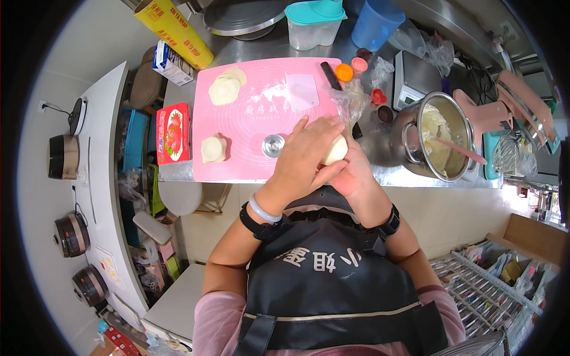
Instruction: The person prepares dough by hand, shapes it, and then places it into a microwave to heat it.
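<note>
The pink baking mat point(237, 132) bears white Chinese characters point(268, 110) just beyond the left hand point(307, 151); the black apron point(332, 296), bodyward of the right hand point(358, 171), bears more. Left of both, red lettering point(169, 26) covers the yellow wrap roll point(189, 47), and small, unclear print point(163, 137) edges the red strawberry box point(183, 118).

Rear of steel bench point(237, 50), left to right: yellow roll point(178, 37) beside a blue-and-white carton point(173, 64), round turntable point(246, 16), clear container with turquoise lid point(314, 26), blue jug point(376, 24). Right end: kitchen scale point(419, 71). Left wall: dark cookers point(71, 235) on a white side table point(105, 178). Lower right: wire rack point(475, 291).
</note>
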`<state>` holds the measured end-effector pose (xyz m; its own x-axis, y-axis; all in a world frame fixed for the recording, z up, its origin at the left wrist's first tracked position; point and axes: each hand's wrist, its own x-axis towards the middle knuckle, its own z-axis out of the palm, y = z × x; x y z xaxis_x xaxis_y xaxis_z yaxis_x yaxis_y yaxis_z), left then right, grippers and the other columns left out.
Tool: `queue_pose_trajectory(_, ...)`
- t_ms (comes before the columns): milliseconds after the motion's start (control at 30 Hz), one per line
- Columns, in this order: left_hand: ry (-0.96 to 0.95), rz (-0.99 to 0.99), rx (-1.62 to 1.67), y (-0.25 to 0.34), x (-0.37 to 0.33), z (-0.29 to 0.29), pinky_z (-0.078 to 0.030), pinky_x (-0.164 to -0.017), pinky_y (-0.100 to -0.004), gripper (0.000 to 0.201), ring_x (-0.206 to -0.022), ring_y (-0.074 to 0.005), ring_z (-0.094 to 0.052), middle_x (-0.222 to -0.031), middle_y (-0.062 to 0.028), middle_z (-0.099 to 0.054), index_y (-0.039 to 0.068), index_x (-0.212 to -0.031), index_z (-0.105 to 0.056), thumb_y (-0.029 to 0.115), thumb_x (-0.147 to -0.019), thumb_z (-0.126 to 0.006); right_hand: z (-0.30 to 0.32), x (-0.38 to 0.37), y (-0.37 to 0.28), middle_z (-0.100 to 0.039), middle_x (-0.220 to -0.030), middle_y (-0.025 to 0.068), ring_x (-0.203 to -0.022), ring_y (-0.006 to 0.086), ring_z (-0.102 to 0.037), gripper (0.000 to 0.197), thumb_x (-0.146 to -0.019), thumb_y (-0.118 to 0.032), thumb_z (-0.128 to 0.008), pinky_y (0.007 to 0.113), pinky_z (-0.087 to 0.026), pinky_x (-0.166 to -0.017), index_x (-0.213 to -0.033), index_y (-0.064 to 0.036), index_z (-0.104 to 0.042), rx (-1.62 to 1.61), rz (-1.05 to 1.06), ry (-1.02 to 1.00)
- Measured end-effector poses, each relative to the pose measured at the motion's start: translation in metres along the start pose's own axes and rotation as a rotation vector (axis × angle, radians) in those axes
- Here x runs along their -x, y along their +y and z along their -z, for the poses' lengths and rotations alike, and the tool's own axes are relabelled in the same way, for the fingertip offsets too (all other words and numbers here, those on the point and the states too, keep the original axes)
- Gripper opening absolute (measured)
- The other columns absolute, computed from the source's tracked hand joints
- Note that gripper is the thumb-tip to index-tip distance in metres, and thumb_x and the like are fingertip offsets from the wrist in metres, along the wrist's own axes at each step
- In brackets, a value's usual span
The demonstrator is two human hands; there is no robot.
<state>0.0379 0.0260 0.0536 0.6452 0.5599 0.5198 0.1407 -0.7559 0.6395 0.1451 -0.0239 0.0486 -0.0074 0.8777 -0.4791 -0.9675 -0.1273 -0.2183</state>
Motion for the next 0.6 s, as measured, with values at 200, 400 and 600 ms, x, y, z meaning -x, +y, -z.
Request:
queue_pose_trajectory(200, -0.026, -0.12, 0.051, -0.014, 0.003, -0.002, -0.039, -0.089, -0.0395, 0.046, -0.103, -0.0313, -0.051, -0.109, -0.0139, -0.054, 0.002, -0.109, -0.052, 0.024, -0.071, -0.066, 0.007, -0.005, -0.005, -0.052, -0.111, 0.009, -0.102, 0.023, -0.051, 0.048, -0.093, -0.046, -0.026, 0.039, -0.04, -0.09, -0.114, -0.007, -0.045, 0.035, -0.101, 0.033)
queue_pose_trajectory(400, -0.014, 0.171, 0.253, -0.022, 0.014, -0.006, -0.041, -0.086, -0.0366, 0.047, -0.098, -0.0317, -0.052, -0.107, -0.0152, -0.054, 0.002, -0.11, -0.052, 0.017, -0.068, -0.069, 0.009, -0.006, -0.008, -0.052, -0.112, 0.0106, -0.104, 0.0245, -0.05, 0.049, -0.093, -0.046, -0.026, 0.04, -0.039, -0.092, -0.115, -0.0061, -0.045, 0.098, -0.171, 0.012)
queue_pose_trajectory(600, -0.045, 0.178, 0.198, -0.018, 0.011, -0.014, -0.036, -0.09, -0.0407, 0.056, -0.106, -0.0358, -0.047, -0.115, -0.019, -0.05, 0.0, -0.118, -0.045, 0.022, -0.072, -0.066, 0.008, -0.016, 0.007, -0.054, -0.108, 0.01, -0.101, 0.023, -0.052, 0.039, -0.093, -0.039, -0.035, 0.039, -0.041, -0.09, -0.11, -0.0067, -0.049, 0.022, 0.052, 0.073)
